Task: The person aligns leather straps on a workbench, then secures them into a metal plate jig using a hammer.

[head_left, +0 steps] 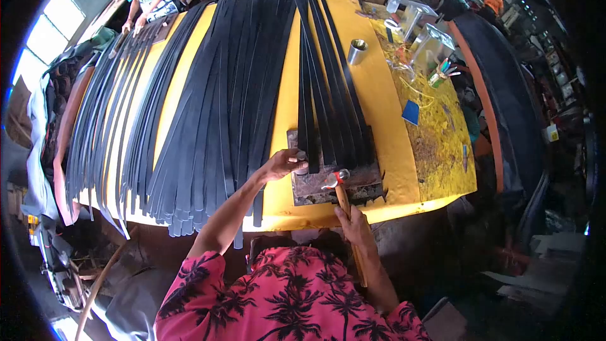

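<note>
My left hand [283, 165] is closed around a short grey metal punch [302, 161], held upright at the left side of a dark, worn block [306, 187]. My right hand [358, 230] grips the wooden handle of a hammer [336, 180]; its head, partly red, is over the block, to the right of the punch. Several black straps [341, 123] run down the yellow table and end on the block, close to both hands. The exact tip of the punch is hidden by my fingers.
More black straps [233, 88] cover the yellow table [287, 117] to the left. A metal cup [357, 52], a pen holder [435, 78] and a blue piece [410, 112] are to the right. At the far left, another person's hands [134, 25] touch straps.
</note>
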`<state>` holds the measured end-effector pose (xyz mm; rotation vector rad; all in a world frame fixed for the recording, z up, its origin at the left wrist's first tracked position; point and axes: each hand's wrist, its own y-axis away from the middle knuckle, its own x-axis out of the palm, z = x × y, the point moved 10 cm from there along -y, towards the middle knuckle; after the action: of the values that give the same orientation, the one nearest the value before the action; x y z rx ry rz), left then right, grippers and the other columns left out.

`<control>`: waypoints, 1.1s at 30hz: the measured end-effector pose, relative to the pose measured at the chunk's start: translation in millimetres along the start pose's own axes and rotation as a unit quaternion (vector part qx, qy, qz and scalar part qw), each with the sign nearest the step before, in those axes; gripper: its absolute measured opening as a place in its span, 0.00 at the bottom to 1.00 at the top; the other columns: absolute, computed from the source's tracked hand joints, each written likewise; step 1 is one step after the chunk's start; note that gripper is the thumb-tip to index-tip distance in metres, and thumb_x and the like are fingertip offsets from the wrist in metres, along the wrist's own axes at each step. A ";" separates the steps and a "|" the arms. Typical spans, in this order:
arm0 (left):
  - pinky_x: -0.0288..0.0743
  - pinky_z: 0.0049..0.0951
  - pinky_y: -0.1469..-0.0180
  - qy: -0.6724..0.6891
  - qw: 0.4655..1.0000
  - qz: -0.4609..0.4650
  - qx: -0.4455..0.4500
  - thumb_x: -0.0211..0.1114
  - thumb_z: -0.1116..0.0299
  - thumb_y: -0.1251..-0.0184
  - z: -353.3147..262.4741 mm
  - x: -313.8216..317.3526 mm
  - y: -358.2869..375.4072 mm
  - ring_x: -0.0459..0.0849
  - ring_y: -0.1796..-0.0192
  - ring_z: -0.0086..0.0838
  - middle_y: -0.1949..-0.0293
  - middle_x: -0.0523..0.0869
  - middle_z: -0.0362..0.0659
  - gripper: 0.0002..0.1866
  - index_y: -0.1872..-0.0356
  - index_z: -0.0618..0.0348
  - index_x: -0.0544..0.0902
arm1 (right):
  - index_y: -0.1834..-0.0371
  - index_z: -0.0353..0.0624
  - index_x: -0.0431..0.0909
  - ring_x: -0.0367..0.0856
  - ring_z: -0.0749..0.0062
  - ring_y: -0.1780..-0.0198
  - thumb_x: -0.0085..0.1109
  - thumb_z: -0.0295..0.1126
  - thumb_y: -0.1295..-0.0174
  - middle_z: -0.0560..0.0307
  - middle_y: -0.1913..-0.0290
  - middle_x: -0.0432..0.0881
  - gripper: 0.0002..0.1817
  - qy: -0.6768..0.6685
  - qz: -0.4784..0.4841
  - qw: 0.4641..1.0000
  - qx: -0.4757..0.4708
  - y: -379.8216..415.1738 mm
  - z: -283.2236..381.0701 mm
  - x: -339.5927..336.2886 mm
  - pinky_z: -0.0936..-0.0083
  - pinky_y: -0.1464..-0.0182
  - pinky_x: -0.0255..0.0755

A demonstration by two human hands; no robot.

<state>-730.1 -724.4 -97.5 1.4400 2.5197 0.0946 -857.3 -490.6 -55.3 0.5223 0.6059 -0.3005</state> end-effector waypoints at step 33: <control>0.77 0.30 0.44 0.054 0.998 -0.013 0.005 0.69 0.68 0.34 -1.2 8.9 7.0 0.84 0.51 0.26 0.57 0.87 0.40 0.12 0.54 0.60 0.80 | 0.61 0.32 0.74 0.79 0.59 0.81 0.55 0.53 0.32 0.44 0.79 0.77 0.27 0.009 -0.020 1.000 -0.018 -6.8 -19.0 5.7 0.61 0.77 0.72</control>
<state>-728.9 -713.0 -96.6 1.4437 2.6276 0.1606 -864.4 -486.5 -74.6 0.4788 0.6381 -0.3234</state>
